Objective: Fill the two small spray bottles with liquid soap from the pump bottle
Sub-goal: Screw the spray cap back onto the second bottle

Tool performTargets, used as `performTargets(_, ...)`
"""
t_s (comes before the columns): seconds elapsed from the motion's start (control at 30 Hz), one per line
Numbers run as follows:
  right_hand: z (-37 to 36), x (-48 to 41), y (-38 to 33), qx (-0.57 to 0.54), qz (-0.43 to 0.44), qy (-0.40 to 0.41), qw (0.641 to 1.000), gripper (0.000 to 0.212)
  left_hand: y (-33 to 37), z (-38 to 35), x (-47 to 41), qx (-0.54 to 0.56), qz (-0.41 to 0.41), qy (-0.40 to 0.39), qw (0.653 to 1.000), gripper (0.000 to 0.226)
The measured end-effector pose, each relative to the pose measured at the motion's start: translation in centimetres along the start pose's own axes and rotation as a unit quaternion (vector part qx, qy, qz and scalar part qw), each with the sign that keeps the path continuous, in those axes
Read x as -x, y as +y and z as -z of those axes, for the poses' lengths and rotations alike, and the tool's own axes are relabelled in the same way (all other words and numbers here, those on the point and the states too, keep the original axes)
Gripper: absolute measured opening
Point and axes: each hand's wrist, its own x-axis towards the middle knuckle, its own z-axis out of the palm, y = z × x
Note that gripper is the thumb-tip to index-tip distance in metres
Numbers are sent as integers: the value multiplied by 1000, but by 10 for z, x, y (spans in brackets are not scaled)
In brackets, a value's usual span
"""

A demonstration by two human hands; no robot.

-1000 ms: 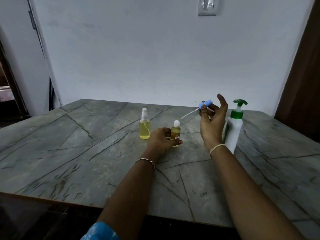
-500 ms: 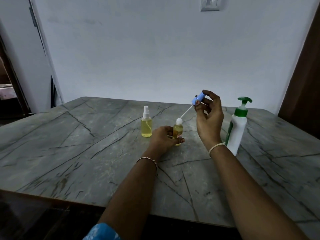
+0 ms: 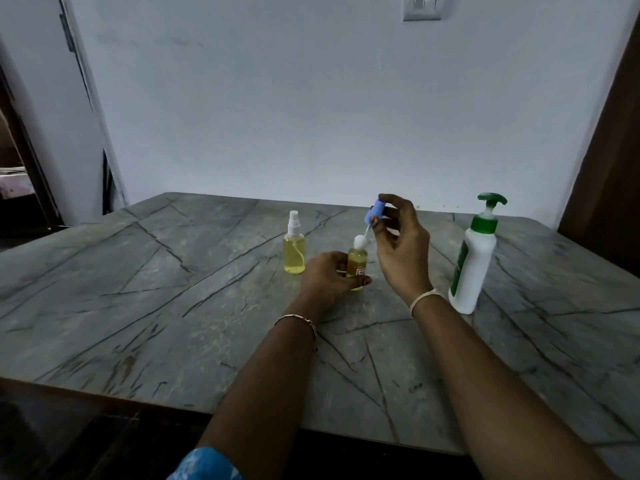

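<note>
Both small bottles look filled with yellow liquid, so the pumping seems done. The capped bottle (image 3: 294, 249) stands alone on the bench (image 3: 173, 306), sprayer on. The open bottle (image 3: 356, 263) stands just right of it, the left grip (image 3: 329, 275) curled round its lower half. The right grip (image 3: 401, 251) pinches the blue cap (image 3: 375, 211) just above it, and the tube (image 3: 366, 232) slants down to the white neck. By the look of it, all that is left is to seat and tighten that cap. The pump bottle (image 3: 474, 265) stands well to the right, untouched.

A second ago the cap was held higher with the tube pointing sideways, clear of the bottle. It has since tipped down and reached the neck. The left grip has not shifted.
</note>
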Motion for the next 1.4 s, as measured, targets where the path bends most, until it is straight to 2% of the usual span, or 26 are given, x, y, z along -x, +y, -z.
performTargets(0.33, -1, 4, 12, 84, -55, -129, 987, 33, 2, -1, 2, 1, 2, 0, 1000, 51)
performTargets(0.6, 4, 1, 7, 34, -108, -155, 981, 32, 2, 0, 2, 4, 9, -8, 1000, 56)
performTargets(0.77, 2, -1, 9, 14, -116, -144, 983, 31, 3, 1, 3, -13, 5, -6, 1000, 55)
performTargets(0.9, -3, 1, 11, 57, -107, -118, 986, 30, 4, 0, 3, -11, -1, -5, 1000, 51)
performTargets(1.0, -9, 4, 8, 83, -121, -128, 981, 35, 3, 0, 3, -10, -9, -2, 1000, 47)
performTargets(1.13, -5, 2, 1, -58, -241, -121, 961, 31, 1, 0, 3, 0, -1, -1, 1000, 54)
performTargets(1.27, 2, -1, 2, -80, -266, -79, 957, 41, 1, 2, 4, -2, -3, -1, 1000, 56)
performTargets(1.4, 5, -2, 4, -85, -263, -25, 961, 31, 2, 2, 4, 0, 1, -5, 1000, 55)
